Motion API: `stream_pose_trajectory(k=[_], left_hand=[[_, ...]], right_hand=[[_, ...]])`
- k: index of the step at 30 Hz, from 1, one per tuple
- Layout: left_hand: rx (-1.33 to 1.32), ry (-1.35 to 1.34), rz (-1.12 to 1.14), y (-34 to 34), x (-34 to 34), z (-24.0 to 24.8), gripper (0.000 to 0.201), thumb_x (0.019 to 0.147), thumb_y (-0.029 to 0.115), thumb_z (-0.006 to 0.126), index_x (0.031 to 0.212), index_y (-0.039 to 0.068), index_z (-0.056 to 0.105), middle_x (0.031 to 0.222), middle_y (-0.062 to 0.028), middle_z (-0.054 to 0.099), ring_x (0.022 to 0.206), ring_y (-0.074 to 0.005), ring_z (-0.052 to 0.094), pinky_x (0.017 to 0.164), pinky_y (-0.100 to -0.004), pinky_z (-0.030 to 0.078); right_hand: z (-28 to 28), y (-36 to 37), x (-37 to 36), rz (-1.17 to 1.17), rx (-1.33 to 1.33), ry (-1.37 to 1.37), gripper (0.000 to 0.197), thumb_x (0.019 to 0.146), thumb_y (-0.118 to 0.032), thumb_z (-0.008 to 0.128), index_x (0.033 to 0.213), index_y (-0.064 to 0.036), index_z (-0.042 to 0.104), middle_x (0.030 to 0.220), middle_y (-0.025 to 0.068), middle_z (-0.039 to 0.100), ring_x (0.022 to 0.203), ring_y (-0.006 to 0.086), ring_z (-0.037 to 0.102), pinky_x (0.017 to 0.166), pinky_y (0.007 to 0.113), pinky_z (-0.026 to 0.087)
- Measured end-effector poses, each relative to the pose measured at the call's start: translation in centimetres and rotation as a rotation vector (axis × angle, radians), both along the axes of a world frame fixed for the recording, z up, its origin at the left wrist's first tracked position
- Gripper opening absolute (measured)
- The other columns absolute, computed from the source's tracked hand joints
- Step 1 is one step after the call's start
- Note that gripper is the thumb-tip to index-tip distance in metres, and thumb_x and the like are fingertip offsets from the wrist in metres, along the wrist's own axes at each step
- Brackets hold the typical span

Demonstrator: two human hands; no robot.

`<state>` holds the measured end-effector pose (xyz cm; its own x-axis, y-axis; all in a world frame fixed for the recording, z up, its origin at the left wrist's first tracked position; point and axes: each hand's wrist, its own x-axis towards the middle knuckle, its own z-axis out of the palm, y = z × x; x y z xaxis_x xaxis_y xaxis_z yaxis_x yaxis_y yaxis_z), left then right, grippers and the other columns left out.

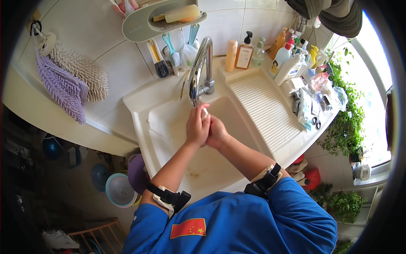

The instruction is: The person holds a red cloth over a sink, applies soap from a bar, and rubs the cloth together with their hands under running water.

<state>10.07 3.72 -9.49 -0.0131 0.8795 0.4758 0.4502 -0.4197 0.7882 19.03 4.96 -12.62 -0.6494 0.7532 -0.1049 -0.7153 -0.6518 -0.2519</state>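
Observation:
My left hand and my right hand are pressed together over the white sink basin, just below the mouth of the chrome tap. Between them a small white thing pokes out by the fingers; its kind is unclear, and the palms hide most of it. Both hands are closed, the fingers wrapped against each other. Whether water runs from the tap cannot be made out. A brownish stain marks the basin floor.
Right of the basin lies a ribbed drainboard, crowded at its far side by pump bottles, packets and scissors. Brushes hang below a wall shelf. Fluffy towels hang at left; basins stand below.

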Motion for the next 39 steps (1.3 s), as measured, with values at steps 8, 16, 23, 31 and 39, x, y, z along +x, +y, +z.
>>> stream_pose_trajectory(k=[8, 16, 23, 31, 39], left_hand=[[0.333, 0.387, -0.131, -2.0, 0.3, 1.5, 0.03, 0.082, 0.023, 0.057, 0.111, 0.013, 0.058, 0.106, -0.0107, 0.057, 0.103, -0.0308, 0.053, 0.088, -0.0405, 0.041], [-0.089, -0.049, -0.067, 1.2, -0.9, -1.6, 0.03, 0.087, 0.016, 0.051, 0.116, 0.007, 0.049, 0.103, -0.0121, 0.054, 0.091, -0.0254, 0.054, 0.081, -0.0336, 0.042], [0.347, 0.116, 0.003, -3.2, 2.0, 1.8, 0.037, 0.08, 0.007, 0.056, 0.117, 0.005, 0.05, 0.098, -0.0119, 0.054, 0.09, -0.0258, 0.053, 0.084, -0.0383, 0.039], [-0.029, 0.188, -0.021, 1.2, 0.2, 0.4, 0.036, 0.077, 0.01, 0.06, 0.113, 0.01, 0.053, 0.093, -0.0102, 0.058, 0.091, -0.0273, 0.054, 0.084, -0.0398, 0.04], [0.226, 0.161, -0.03, -2.9, 0.4, 0.4, 0.037, 0.08, 0.005, 0.055, 0.116, 0.004, 0.05, 0.106, -0.0136, 0.058, 0.102, -0.0295, 0.056, 0.088, -0.0376, 0.043]], right_hand=[[0.3, -0.4, -0.4, -0.094, -0.157, 0.01, 0.04, 0.092, -0.041, 0.037, 0.11, -0.0068, 0.05, 0.125, 0.0111, 0.049, 0.118, 0.0252, 0.045, 0.096, 0.041, 0.039], [1.4, -1.3, -0.8, 0.02, -0.145, -0.249, 0.036, 0.096, -0.039, 0.033, 0.117, -0.0138, 0.047, 0.116, 0.0045, 0.051, 0.105, 0.0209, 0.05, 0.093, 0.042, 0.04], [1.8, 1.4, 0.8, -0.062, -0.267, -0.023, 0.051, 0.095, -0.035, 0.023, 0.125, 0.0036, 0.038, 0.136, 0.0176, 0.038, 0.124, 0.0288, 0.039, 0.106, 0.04, 0.028], [0.8, -0.8, 0.0, 0.009, -0.021, -0.108, 0.038, 0.095, -0.035, 0.035, 0.123, -0.0098, 0.043, 0.119, 0.0079, 0.05, 0.109, 0.0209, 0.049, 0.094, 0.037, 0.04], [1.3, 1.1, 0.3, -0.081, -0.173, -0.027, 0.051, 0.096, -0.042, 0.027, 0.122, -0.0006, 0.042, 0.129, 0.0183, 0.045, 0.122, 0.0303, 0.041, 0.098, 0.041, 0.037]])
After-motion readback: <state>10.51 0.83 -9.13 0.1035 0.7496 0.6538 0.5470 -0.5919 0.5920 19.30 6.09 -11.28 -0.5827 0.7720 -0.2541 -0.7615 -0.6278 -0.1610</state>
